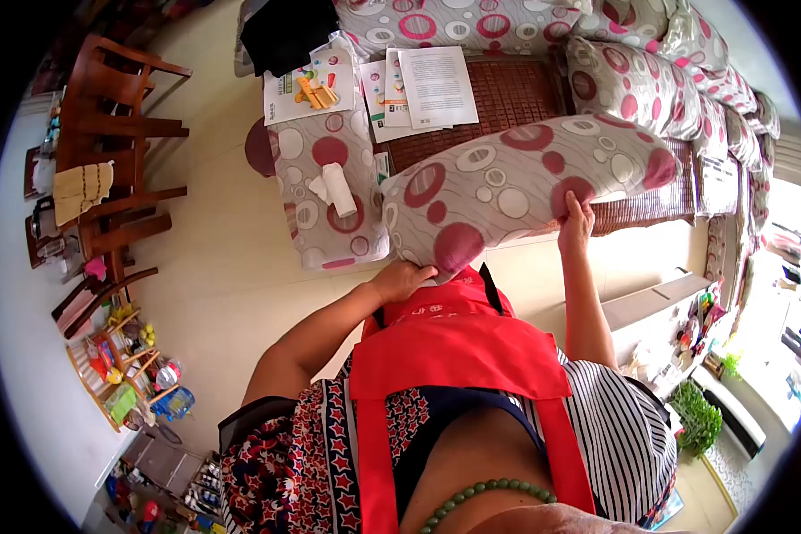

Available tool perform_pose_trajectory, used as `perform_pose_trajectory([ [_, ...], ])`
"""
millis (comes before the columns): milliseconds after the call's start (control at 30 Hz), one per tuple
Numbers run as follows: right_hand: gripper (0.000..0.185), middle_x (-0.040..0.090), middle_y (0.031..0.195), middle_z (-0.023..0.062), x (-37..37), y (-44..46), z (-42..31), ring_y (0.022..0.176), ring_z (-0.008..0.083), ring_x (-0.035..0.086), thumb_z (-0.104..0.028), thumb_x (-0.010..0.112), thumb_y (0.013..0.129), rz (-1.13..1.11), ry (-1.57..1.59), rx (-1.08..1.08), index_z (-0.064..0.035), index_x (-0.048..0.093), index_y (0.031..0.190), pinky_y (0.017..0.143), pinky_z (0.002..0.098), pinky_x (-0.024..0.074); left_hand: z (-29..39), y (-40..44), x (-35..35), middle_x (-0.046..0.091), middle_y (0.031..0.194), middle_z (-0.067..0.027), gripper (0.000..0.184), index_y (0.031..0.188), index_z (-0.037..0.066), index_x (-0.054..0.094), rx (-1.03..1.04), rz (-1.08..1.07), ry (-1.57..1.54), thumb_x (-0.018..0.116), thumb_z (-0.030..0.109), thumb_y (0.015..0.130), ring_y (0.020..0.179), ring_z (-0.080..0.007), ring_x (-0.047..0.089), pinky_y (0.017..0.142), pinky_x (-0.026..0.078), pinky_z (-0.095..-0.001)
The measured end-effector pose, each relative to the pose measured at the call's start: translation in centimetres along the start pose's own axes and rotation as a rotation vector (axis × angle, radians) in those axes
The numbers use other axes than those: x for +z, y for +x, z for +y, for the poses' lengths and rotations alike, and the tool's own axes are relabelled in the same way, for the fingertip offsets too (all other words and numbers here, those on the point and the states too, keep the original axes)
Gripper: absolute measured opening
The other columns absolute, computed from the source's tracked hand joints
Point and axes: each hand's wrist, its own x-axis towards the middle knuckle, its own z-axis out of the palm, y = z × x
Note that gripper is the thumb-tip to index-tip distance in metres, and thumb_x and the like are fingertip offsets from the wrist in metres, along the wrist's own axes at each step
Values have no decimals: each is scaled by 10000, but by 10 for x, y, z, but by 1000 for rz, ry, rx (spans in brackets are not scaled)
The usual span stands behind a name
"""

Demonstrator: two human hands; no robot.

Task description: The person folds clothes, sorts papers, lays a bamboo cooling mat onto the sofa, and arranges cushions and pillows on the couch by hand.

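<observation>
A long grey cushion (516, 169) with pink and white circles is held up in front of me, tilted with its right end higher. My left hand (405, 281) is closed on its lower left corner, thumb on top. My right hand (577, 222) grips the lower edge right of the middle, fingers partly hidden by the fabric. Behind the cushion lies the sofa seat with a brown woven mat (516, 84). To the left is the patterned armrest (307, 227), with a white tissue roll (336, 190) on it.
Printed sheets (436, 84) and yellow pieces (316, 93) lie on the sofa's left side, near a black cloth (289, 36). More patterned cushions (632, 84) line the back. Wooden chairs (107, 133) stand at left; a green plant (696, 416) is at lower right.
</observation>
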Motion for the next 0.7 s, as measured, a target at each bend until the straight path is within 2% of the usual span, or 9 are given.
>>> perform_pose_trajectory([
  [67, 141, 618, 853, -2, -12, -6, 0, 729, 82, 564, -140, 636, 862, -9, 33, -47, -38, 629, 958, 611, 221, 466, 5, -2, -7, 611, 744, -168, 330, 1090, 136, 492, 43, 48, -28, 589, 76, 779, 698, -384, 605, 596, 472, -460],
  [200, 91, 567, 726, -41, -46, -1, -17, 568, 55, 473, -183, 668, 835, 142, 17, -50, -110, 614, 845, 474, 197, 375, 20, 20, -9, 601, 748, -164, 340, 1105, 134, 490, 137, 67, -127, 598, 94, 785, 711, -383, 595, 611, 464, -473],
  [300, 117, 535, 653, -40, -76, 22, -37, 502, 58, 450, -197, 676, 819, 302, -36, -100, -105, 604, 819, 415, 206, 348, 33, 53, 0, 602, 794, -166, 368, 1128, 130, 486, 192, 113, -177, 605, 99, 780, 746, -373, 593, 647, 470, -468],
  [367, 156, 524, 664, -31, -105, 40, -57, 493, 81, 437, -206, 704, 797, 276, -91, -118, -123, 599, 879, 393, 216, 344, 47, 82, 4, 603, 858, -153, 396, 1142, 130, 483, 196, 134, -219, 617, 100, 771, 789, -358, 587, 686, 476, -453],
  [400, 151, 524, 667, -22, -111, 50, -68, 489, 85, 433, -214, 699, 798, 348, -107, -107, -121, 604, 870, 392, 216, 344, 58, 98, 0, 604, 872, -149, 395, 1141, 129, 483, 194, 138, -224, 618, 99, 771, 799, -356, 587, 696, 477, -450],
  [500, 143, 504, 642, -23, -156, 100, -89, 472, 96, 426, -218, 699, 797, 378, -117, -153, -120, 595, 801, 390, 219, 346, 79, 154, 1, 601, 963, -141, 414, 1143, 112, 477, 198, 105, -280, 623, 61, 759, 885, -349, 581, 759, 475, -442],
  [533, 157, 463, 582, -27, -163, 116, -99, 431, 105, 405, -229, 696, 800, 446, -113, -185, -118, 589, 770, 378, 230, 341, 86, 178, 6, 598, 983, -145, 423, 1146, 107, 474, 218, 118, -300, 622, 47, 755, 904, -349, 580, 776, 473, -439],
  [567, 162, 492, 596, -6, -192, 146, -102, 408, 107, 393, -212, 707, 783, 445, -120, -170, -84, 608, 798, 364, 234, 329, 93, 204, 8, 594, 1003, -148, 432, 1150, 101, 472, 237, 136, -317, 622, 33, 751, 923, -349, 578, 792, 472, -437],
  [700, 176, 442, 521, -2, -274, 248, -132, 408, 116, 388, -215, 698, 784, 522, -136, -222, -65, 614, 748, 364, 256, 303, 125, 307, 20, 580, 1048, -155, 485, 1176, 86, 463, 357, 187, -405, 624, -12, 729, 987, -351, 565, 843, 463, -429],
])
